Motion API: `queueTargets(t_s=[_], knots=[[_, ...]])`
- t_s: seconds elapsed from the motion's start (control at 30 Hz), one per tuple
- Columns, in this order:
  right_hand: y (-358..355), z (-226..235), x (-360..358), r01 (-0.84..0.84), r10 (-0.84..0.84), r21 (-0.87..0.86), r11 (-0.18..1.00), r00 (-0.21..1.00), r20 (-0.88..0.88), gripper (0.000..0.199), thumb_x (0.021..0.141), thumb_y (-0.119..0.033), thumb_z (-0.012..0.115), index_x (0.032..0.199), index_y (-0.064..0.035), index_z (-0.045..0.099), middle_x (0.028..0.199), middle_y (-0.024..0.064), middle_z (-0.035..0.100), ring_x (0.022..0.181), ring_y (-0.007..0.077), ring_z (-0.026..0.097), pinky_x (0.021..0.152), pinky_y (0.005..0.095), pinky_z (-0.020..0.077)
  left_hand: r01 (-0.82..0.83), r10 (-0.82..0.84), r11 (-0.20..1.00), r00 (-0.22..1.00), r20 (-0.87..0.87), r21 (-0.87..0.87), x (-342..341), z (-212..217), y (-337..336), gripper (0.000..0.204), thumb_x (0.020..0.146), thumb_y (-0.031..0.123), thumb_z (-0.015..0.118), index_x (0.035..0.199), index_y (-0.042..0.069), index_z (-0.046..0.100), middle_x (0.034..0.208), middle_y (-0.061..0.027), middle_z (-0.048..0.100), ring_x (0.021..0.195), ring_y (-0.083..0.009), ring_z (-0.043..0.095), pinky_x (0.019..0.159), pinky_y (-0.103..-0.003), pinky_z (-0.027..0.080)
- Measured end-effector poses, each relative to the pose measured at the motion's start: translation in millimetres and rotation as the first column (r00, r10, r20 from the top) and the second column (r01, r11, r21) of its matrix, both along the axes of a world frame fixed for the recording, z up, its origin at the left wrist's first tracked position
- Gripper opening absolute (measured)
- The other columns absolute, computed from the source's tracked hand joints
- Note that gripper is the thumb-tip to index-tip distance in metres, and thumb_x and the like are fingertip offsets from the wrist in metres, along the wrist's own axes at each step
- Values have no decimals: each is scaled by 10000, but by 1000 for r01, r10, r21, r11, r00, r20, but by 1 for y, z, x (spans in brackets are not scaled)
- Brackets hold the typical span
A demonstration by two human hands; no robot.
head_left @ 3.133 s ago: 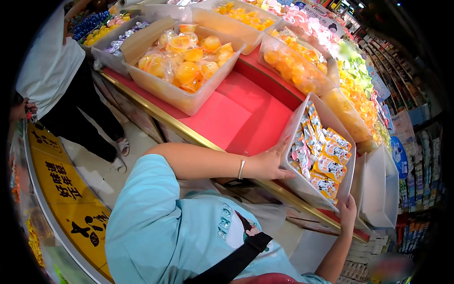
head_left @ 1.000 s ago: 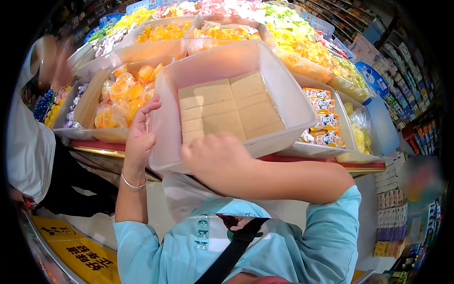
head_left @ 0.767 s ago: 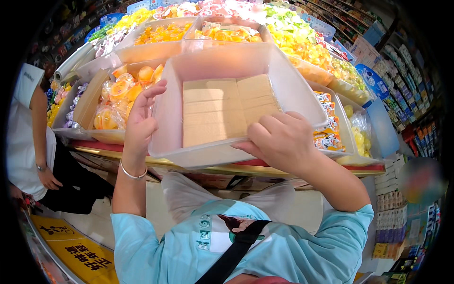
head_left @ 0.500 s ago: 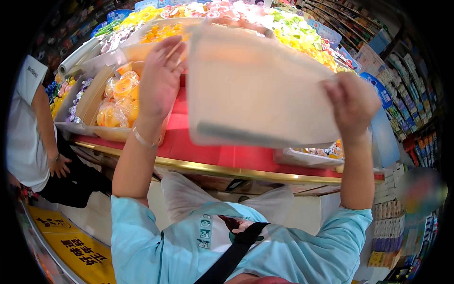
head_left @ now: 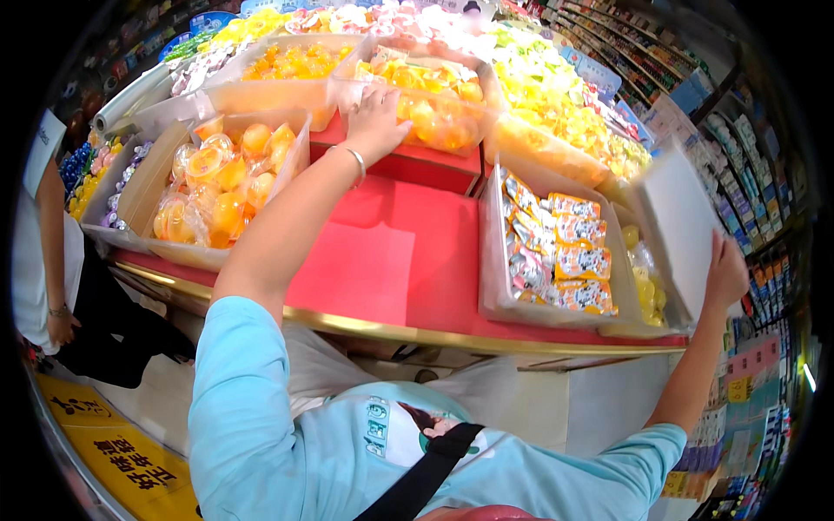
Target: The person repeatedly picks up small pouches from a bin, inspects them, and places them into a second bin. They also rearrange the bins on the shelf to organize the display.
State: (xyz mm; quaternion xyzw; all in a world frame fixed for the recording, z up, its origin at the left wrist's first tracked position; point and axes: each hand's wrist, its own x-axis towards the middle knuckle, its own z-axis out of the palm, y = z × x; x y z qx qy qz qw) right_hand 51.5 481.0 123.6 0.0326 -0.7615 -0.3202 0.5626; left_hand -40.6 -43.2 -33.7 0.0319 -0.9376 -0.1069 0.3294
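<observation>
My left hand (head_left: 376, 126) reaches to the front left corner of a translucent bin (head_left: 469, 115) of orange jelly cups. Its thumb stands apart from the fingers, which lie at the bin's wall; their tips are hard to make out. At the right, my right hand (head_left: 728, 271) grips the edge of a whitish plastic panel (head_left: 682, 221), perhaps a lid or a bin side. The panel stands tilted beside a bin of yellow jelly cups (head_left: 645, 278). Left of these, a bin holds orange-and-white pouches (head_left: 580, 260).
A bin of large orange jelly cups (head_left: 221, 178) stands at the left on the red counter (head_left: 365, 252). A gold edge strip (head_left: 417, 332) runs along its front. Heaped sweets (head_left: 539, 65) lie beyond. Another person (head_left: 56, 226) stands at the far left, beside a yellow sign (head_left: 122, 451).
My right hand has carried the whitish panel from in front of me to the far right, uncovering the bins. My left hand has moved right to the bin of orange jelly cups.
</observation>
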Motion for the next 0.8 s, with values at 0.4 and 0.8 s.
queueTargets(t_s=[0.4, 0.8], knots=[[4, -64, 27, -49, 141, -313, 948, 949, 281, 221, 837, -299, 489, 771, -93, 531, 692, 69, 539, 637, 255, 520, 543, 342, 406, 87, -68, 968, 994, 90, -234, -42, 42, -8, 426, 755, 530, 462, 680, 134, 601, 655, -51, 587, 671, -221, 576, 639, -377, 414], [-83, -90, 54, -458, 627, -474, 752, 720, 299, 266, 709, -143, 617, 939, -35, 538, 919, 118, 554, 854, 288, 523, 741, 365, 415, 250, -292, 930, 947, -131, -269, 101, 31, 12, 417, 726, 488, 519, 522, 126, 499, 524, -39, 503, 511, -210, 516, 461, -335, 382]])
